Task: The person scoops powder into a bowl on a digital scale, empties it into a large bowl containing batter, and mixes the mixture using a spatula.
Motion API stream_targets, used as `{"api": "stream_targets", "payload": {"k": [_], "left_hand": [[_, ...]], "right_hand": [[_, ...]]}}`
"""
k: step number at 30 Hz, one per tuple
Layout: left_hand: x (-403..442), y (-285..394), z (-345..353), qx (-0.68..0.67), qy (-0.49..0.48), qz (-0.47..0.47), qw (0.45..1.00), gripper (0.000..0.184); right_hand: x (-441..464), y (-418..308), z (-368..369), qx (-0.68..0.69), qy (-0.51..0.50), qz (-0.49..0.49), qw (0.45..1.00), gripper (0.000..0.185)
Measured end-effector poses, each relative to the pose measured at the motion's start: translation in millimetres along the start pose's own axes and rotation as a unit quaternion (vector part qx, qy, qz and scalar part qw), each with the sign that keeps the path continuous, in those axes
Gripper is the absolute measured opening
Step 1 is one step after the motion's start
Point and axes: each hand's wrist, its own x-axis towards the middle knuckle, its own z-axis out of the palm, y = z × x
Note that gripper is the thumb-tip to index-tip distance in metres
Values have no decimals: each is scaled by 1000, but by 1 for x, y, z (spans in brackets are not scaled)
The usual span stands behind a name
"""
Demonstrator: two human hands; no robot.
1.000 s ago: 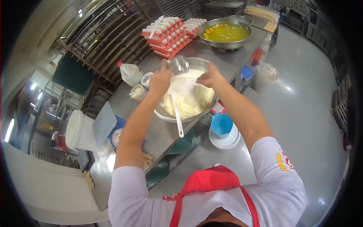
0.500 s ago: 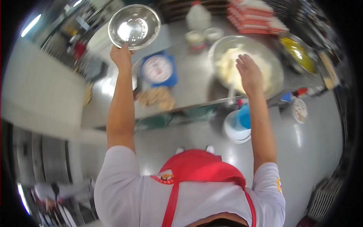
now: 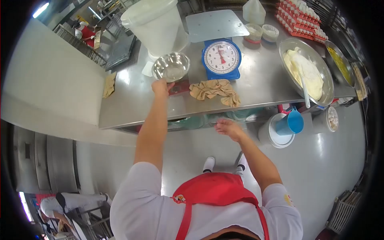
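Observation:
My left hand (image 3: 161, 87) grips the near rim of a small steel bowl (image 3: 171, 67), which is over a red item on the steel table (image 3: 132, 105). Beside it, to the right, lies a crumpled tan cloth (image 3: 215, 91) in front of a blue dial scale (image 3: 221, 58). My right hand (image 3: 229, 128) is in front of the table edge, empty, its fingers loosely apart. Farther right, a large steel bowl (image 3: 329, 86) holds a pale creamy mass with white powder (image 3: 308, 76) and a white-handled utensil (image 3: 305, 93).
A white bucket (image 3: 154, 26) stands behind the small bowl. Egg trays (image 3: 298, 20), a jug (image 3: 254, 12) and two small tubs are at the back. Below the table edge are a blue jug (image 3: 290, 123) on a lidded bucket (image 3: 269, 132). Other people appear at upper left and lower left.
My left hand has carried the small bowl from the large bowl leftward and lowered it near the scale. My right hand has left the large bowl. The view has swung left.

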Motion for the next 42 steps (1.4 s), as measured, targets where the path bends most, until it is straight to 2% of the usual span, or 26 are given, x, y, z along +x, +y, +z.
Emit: {"api": "stream_targets", "payload": {"k": [4, 5, 6, 7, 9, 10, 12, 14, 16, 17, 20, 22, 24, 26, 27, 29, 30, 31, 33, 34, 35, 36, 38, 39, 41, 42], "left_hand": [[-12, -2, -13, 28, -30, -18, 999, 23], [-21, 7, -18, 60, -46, -63, 995, 29], [-31, 13, -24, 94, -61, -110, 988, 35], [-44, 13, -38, 106, -88, -102, 985, 43], [-69, 8, -76, 115, -165, -70, 977, 37], [-91, 8, -95, 184, -177, -80, 963, 35], [-133, 7, -137, 295, -239, -132, 916, 29], [-149, 3, -168, 344, -285, -192, 874, 26], [-157, -8, -185, 464, -338, -227, 786, 19], [-157, -16, -185, 462, -340, -241, 783, 19], [-134, -32, -156, 515, -407, -93, 749, 16], [-114, -65, -135, 559, -436, -114, 696, 16], [-88, -119, -123, 594, -404, -152, 679, 15], [-64, -171, -114, 712, -435, 17, 551, 18], [-55, -209, -119, 708, -442, 9, 551, 18], [-32, -299, -142, 737, -344, -227, 535, 29], [-27, -340, -169, 735, -350, -231, 532, 29], [-29, -381, -203, 762, -362, -87, 530, 34], [-31, -434, -215, 764, -379, 54, 520, 38], [-36, -453, -221, 710, -281, -164, 625, 44], [-42, -467, -229, 612, -155, -372, 680, 50], [-44, -475, -231, 612, -156, -378, 677, 50], [-48, -479, -232, 569, 69, -418, 705, 42], [-49, -480, -236, 567, 70, -419, 706, 42], [-41, -480, -253, 748, -165, -146, 627, 48], [-36, -477, -252, 748, -163, -144, 627, 48]], "right_hand": [[66, 54, 19, -41, 53, 103, 992, 40], [95, 73, 18, -37, 49, 102, 993, 40], [130, 92, 13, -79, 124, 90, 985, 31], [144, 96, 19, -88, 173, 35, 980, 28], [167, 87, 34, -86, 243, -121, 959, 30], [197, 97, 30, 88, 267, -97, 955, 32], [212, 83, 36, 299, 274, -41, 913, 36], [201, 74, 47, 350, 272, 4, 897, 37], [209, 105, 38, -34, 222, 13, 974, 44], [201, 119, 36, -33, 228, 25, 973, 44], [141, 119, 64, 50, 338, 23, 939, 55], [103, 129, 76, 164, 300, 6, 940, 51], [69, 148, 74, 182, 313, 23, 932, 51], [38, 158, 72, 200, 328, 42, 922, 52], [24, 158, 72, 206, 322, 46, 923, 56], [5, 162, 69, 210, 320, 51, 922, 60], [-4, 166, 69, 210, 311, 68, 924, 64], [-12, 171, 65, 209, 303, 85, 926, 68], [-22, 178, 60, 215, 304, 89, 924, 71], [-28, 187, 61, 226, 295, 95, 924, 74], [-33, 198, 62, 229, 303, 106, 919, 74], [-35, 207, 62, 253, 298, 89, 916, 74], [-41, 216, 64, 277, 292, 76, 912, 74], [-44, 216, 65, 270, 298, 83, 912, 73], [-44, 215, 67, 264, 299, 84, 913, 71], [-46, 216, 69, 263, 296, 90, 914, 71]]}}
